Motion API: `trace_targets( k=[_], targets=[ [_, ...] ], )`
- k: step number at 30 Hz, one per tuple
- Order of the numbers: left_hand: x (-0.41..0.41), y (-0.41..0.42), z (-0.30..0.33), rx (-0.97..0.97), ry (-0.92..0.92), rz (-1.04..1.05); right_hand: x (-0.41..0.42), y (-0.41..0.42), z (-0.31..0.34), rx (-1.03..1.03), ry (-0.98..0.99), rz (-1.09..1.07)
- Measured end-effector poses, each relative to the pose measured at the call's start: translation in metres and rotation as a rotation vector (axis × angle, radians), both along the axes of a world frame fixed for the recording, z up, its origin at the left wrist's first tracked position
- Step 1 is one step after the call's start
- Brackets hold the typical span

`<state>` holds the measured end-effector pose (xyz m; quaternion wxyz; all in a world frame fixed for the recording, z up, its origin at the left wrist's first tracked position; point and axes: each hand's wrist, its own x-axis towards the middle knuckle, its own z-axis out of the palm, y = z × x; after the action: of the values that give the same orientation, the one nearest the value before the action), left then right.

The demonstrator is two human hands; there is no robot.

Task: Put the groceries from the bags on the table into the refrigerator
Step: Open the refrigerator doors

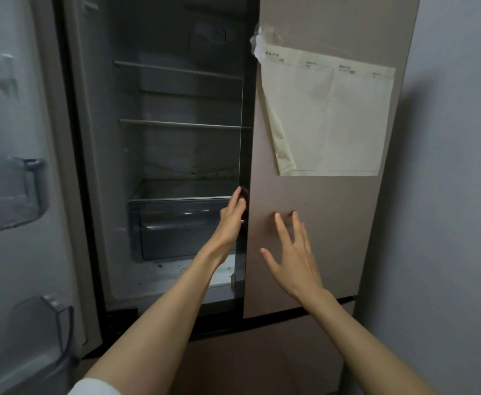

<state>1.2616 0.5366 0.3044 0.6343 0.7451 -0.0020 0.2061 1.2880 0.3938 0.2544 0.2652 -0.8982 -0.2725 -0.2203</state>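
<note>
The refrigerator is standing with its left door swung wide at nine o'clock and its right door shut, a smooth, matte pinkish-beige panel. A cream sheet of paper is hanging on that door at one o'clock, held at its top left corner by crinkled clear tape; it is carrying faint ruled lines and small printed headings too blurred to read.

The left hand is reaching to the dark inner edge of the right door, fingers curled against it, gripping that edge. The right hand is hovering flat and spread, holding nothing, fingertips just at the door's face.

Inside, two thin glass shelves are sitting bare above a clear plastic drawer at centre. Translucent plastic door bins are hanging on the open door. No groceries or bags are showing in view.
</note>
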Motion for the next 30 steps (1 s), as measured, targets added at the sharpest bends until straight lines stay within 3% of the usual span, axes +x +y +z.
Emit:
trace_targets(
  k=[3,8,13,21,27,30],
  targets=[
    [-0.003,0.001,0.000,0.017,-0.013,-0.001,-0.009,0.006,0.000,-0.007,0.027,-0.035],
    [-0.017,-0.008,-0.006,0.033,-0.098,0.007,-0.027,0.001,-0.008,0.167,0.029,-0.011],
    [-0.042,-0.032,-0.020,0.241,-0.370,0.106,-0.050,-0.037,-0.011,0.382,0.028,0.030],
    [-0.061,-0.099,-0.023,0.650,-0.706,0.075,-0.075,-0.112,-0.015,0.470,-0.050,-0.064],
    [-0.060,-0.140,-0.021,0.858,-0.890,-0.015,-0.082,-0.165,-0.019,0.551,-0.127,-0.232],
    [-0.055,-0.159,-0.020,0.848,-0.950,0.025,-0.082,-0.187,-0.017,0.569,-0.134,-0.310]
  ],
)
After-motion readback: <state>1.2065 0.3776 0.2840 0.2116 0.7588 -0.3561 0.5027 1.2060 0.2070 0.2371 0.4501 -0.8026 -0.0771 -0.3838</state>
